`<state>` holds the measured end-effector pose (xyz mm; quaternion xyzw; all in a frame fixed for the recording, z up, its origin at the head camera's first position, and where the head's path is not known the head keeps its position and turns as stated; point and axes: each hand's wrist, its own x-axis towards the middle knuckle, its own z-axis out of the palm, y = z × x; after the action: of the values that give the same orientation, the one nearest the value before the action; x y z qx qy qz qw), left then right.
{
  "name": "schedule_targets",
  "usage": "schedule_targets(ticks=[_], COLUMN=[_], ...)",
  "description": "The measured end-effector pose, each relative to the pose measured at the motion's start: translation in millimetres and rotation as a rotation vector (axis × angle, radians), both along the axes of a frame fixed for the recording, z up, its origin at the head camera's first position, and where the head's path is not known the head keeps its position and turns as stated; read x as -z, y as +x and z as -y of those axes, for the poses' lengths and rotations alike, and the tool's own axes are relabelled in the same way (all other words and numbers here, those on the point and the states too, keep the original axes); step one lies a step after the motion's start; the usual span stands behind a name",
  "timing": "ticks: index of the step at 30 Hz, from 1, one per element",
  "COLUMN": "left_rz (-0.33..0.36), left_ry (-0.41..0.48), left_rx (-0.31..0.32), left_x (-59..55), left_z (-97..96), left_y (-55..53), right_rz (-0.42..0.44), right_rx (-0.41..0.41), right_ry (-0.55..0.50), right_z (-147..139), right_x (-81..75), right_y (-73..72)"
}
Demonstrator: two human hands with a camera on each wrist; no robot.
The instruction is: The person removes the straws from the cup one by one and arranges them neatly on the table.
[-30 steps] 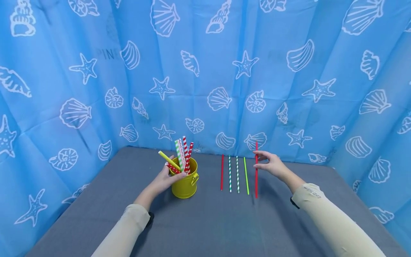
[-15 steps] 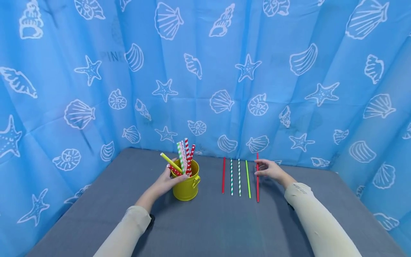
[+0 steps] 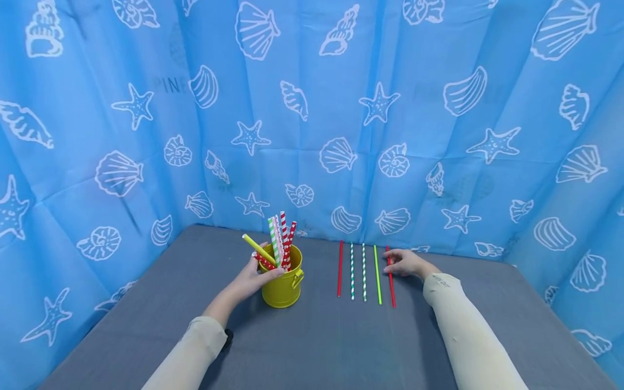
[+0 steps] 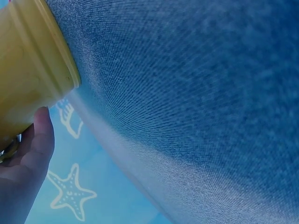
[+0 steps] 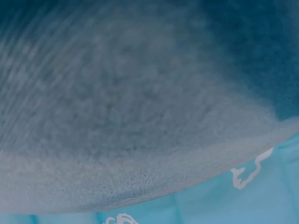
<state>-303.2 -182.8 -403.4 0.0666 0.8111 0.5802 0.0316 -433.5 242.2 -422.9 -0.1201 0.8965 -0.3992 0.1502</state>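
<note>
In the head view a small yellow metal bucket stands at centre left with several paper straws leaning in it. My left hand grips its left side, thumb along the front near the rim, fingers mostly hidden behind; the left wrist view shows the bucket's wall and part of the hand. To the right, my right hand pinches a red straw near its far end, down at the tabletop. Left of it lie a lime green straw, two green-and-white striped straws and another red straw, spaced roughly parallel.
Grey cloth covers the table. A blue curtain printed with white shells and starfish hangs behind and at both sides. In the right wrist view only the tablecloth and curtain show, no hand.
My right hand has lowered the red straw; its raised far end has come down to the tabletop, at the right end of the row. My left hand stays on the bucket.
</note>
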Motion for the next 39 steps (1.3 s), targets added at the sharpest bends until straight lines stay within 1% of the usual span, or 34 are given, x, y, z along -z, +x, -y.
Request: schedule_targets(ticks=[4, 6, 8, 13, 17, 20, 23, 24, 27, 30, 31, 35, 36, 39], left_rz=[-0.001, -0.002, -0.001, -0.001, 0.011, 0.015, 0.011, 0.007, 0.011, 0.019, 0.024, 0.026, 0.024, 0.020], left_ry=[0.009, 0.010, 0.012, 0.003, -0.016, -0.016, -0.011, -0.007, -0.005, 0.002, 0.002, 0.002, -0.002, -0.011], left_rx=[0.011, 0.012, 0.015, 0.018, 0.018, 0.023, 0.025, 0.025, 0.022, 0.021, 0.020, 0.022, 0.023, 0.028], left_x=[-0.2, -0.7, -0.9, -2.9, -3.7, -3.0, -1.8, -1.8, -1.8, -2.2, -1.7, -0.7, -0.7, -1.0], left_z=[0.3, 0.5, 0.6, 0.9, 1.4, 1.5, 0.8, 0.3, 0.9, 0.8, 1.0, 1.3, 1.3, 0.8], left_y=[1.2, 1.2, 0.4, 0.1, 1.4, 1.6, 1.1, 0.9, 1.1, 0.1, -0.6, -1.0, -0.6, 0.8], right_rz=[-0.023, -0.035, -0.032, 0.012, 0.029, 0.006, -0.010, -0.023, 0.001, 0.021, 0.038, 0.060, 0.046, 0.047], right_rx=[-0.042, -0.065, -0.076, -0.063, -0.057, -0.080, -0.092, -0.102, -0.114, -0.127, -0.128, -0.142, -0.167, -0.178], right_ry=[-0.017, 0.001, 0.048, 0.185, 0.218, 0.255, 0.312, 0.327, 0.352, 0.340, 0.340, 0.312, 0.306, 0.292], right_z=[-0.1, 0.8, 1.7, 5.8, 7.2, 6.6, 5.8, 1.2, 2.7, 2.9, 6.6, 1.2, -1.6, -5.6], right_x=[-1.5, -3.6, -6.4, -12.4, -12.6, -11.5, -9.5, -2.1, -2.9, -6.8, -14.5, -9.4, -7.1, -5.1], right_y=[4.7, 7.6, 11.4, 20.5, 26.0, 27.5, 24.8, 17.2, 13.5, 12.4, 17.7, 9.1, 6.1, 4.1])
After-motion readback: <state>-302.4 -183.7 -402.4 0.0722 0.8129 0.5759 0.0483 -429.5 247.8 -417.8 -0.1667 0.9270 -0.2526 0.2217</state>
